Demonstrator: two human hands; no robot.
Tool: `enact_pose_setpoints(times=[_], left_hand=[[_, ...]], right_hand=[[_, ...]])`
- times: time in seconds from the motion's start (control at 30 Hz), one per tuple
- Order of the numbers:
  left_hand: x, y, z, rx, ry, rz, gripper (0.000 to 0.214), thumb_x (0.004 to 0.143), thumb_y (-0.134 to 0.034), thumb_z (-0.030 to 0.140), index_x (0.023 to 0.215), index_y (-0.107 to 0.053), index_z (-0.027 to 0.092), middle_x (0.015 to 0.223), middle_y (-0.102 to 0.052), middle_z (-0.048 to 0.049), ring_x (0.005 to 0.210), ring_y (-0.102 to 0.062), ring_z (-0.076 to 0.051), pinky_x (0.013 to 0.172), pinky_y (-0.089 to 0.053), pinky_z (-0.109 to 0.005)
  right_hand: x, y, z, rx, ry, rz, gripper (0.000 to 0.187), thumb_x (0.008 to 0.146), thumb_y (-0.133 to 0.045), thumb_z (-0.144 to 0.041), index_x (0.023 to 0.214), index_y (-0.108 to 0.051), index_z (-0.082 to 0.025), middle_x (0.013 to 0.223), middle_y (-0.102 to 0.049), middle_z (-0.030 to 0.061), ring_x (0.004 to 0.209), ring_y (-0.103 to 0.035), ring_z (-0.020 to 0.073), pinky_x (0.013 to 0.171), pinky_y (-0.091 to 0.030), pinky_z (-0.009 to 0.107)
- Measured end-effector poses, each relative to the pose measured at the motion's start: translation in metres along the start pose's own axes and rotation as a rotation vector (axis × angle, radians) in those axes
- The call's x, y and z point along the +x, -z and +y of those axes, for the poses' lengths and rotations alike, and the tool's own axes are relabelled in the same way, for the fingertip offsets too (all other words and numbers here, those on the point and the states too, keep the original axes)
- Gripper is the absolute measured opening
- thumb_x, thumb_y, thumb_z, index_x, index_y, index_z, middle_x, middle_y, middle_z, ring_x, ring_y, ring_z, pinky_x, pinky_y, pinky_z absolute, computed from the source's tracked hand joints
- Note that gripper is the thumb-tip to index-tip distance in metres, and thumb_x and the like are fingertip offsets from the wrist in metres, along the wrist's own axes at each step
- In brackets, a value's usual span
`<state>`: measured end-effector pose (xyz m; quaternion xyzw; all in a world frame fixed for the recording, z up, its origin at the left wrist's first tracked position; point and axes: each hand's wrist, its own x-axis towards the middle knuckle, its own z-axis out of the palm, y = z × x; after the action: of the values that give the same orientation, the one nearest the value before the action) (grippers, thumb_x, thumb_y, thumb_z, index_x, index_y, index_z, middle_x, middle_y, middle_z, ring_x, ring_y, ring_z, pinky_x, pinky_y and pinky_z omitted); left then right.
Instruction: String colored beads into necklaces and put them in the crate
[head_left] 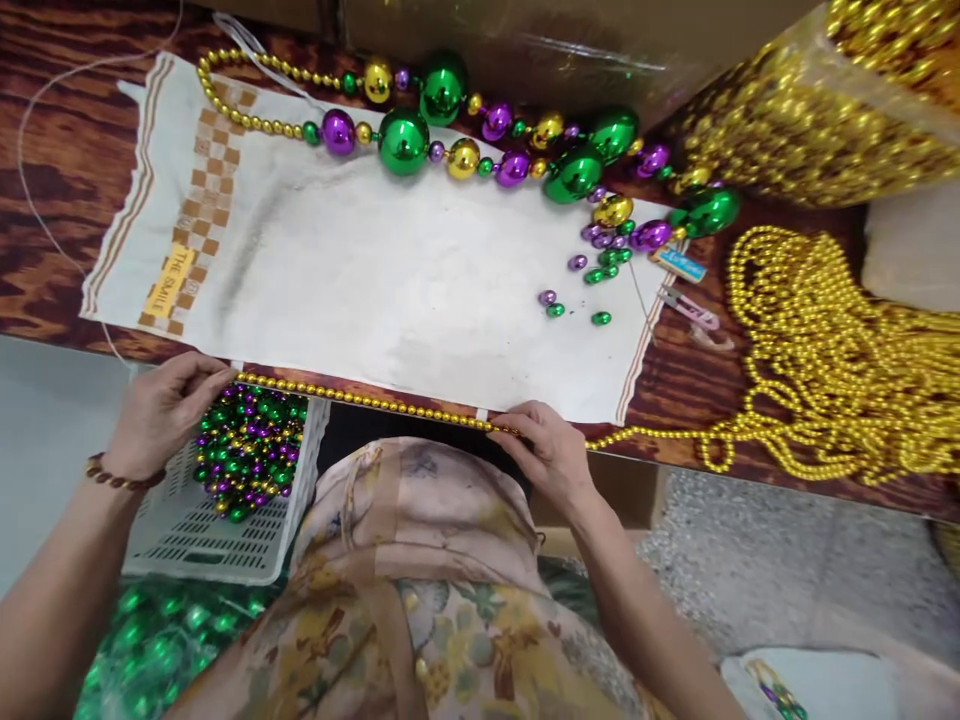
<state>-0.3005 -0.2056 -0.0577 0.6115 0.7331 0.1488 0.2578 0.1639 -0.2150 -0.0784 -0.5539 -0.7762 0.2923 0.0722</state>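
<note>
A strand of small gold beads is stretched along the table's front edge, between two white marks. At its left end, my left hand pinches the strand beside one mark. Further right, my right hand grips the same strand near the other mark, fingers closed round it. From there the strand runs on to a heap of gold bead strands on the table. Behind my hands lies a white towel with a brown checked band. A necklace of large green, purple and gold beads rests along the towel's far side.
Loose purple and green beads lie on the towel's right part, near small pink-handled snips. Below the table, a white basket holds mixed beads. A clear bag of gold beads stands behind right, next to a cardboard box.
</note>
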Motion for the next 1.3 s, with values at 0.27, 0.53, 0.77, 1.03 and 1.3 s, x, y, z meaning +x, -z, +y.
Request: enact_pose_setpoints(times=[0.27, 0.53, 0.77, 1.03, 1.3], left_hand=[[0.000, 0.000, -0.002, 0.023, 0.007, -0.003, 0.015, 0.087, -0.062, 0.039, 0.081, -0.066, 0.025, 0.067, -0.064, 0.0062, 0.060, -0.054, -0.011, 0.058, -0.041, -0.023], [-0.001, 0.001, -0.004, 0.013, 0.042, -0.032, 0.010, 0.087, -0.063, 0.037, 0.083, -0.065, 0.028, 0.068, -0.064, 0.0084, 0.061, -0.054, -0.012, 0.060, -0.042, -0.023], [0.000, 0.001, -0.009, 0.022, 0.042, -0.038, 0.011, 0.087, -0.064, 0.036, 0.084, -0.067, 0.025, 0.070, -0.065, 0.0062, 0.062, -0.054, -0.010, 0.061, -0.042, -0.022], [0.000, -0.003, -0.005, -0.050, -0.002, -0.003, 0.021, 0.085, -0.064, 0.038, 0.081, -0.069, 0.017, 0.061, -0.059, 0.0030, 0.057, -0.047, -0.010, 0.056, -0.038, -0.021], [0.002, -0.005, -0.001, -0.116, -0.038, -0.004, 0.023, 0.087, -0.063, 0.038, 0.080, -0.067, 0.016, 0.064, -0.061, 0.0010, 0.057, -0.049, -0.010, 0.058, -0.038, -0.021]], right_hand=[[0.005, 0.008, -0.014, -0.205, 0.053, -0.019, 0.026, 0.101, -0.052, -0.038, 0.102, -0.073, -0.022, 0.097, -0.072, 0.0078, 0.087, -0.062, 0.0229, 0.075, -0.040, 0.035], [0.011, -0.001, -0.024, -0.173, 0.073, -0.013, 0.022, 0.101, -0.051, -0.031, 0.105, -0.071, -0.023, 0.100, -0.071, 0.0076, 0.090, -0.057, 0.0239, 0.077, -0.035, 0.037], [0.013, -0.007, -0.025, -0.084, 0.004, 0.021, 0.016, 0.096, -0.055, -0.027, 0.094, -0.069, -0.021, 0.095, -0.070, 0.0061, 0.088, -0.055, 0.0237, 0.078, -0.032, 0.037], [0.016, -0.012, -0.027, -0.125, 0.015, 0.095, 0.008, 0.088, -0.057, -0.021, 0.084, -0.064, -0.019, 0.085, -0.068, 0.0042, 0.082, -0.054, 0.0234, 0.076, -0.032, 0.036], [0.017, -0.009, -0.024, -0.136, 0.057, 0.064, 0.019, 0.094, -0.051, -0.032, 0.088, -0.066, -0.022, 0.087, -0.069, 0.0052, 0.083, -0.057, 0.0264, 0.074, -0.032, 0.038]])
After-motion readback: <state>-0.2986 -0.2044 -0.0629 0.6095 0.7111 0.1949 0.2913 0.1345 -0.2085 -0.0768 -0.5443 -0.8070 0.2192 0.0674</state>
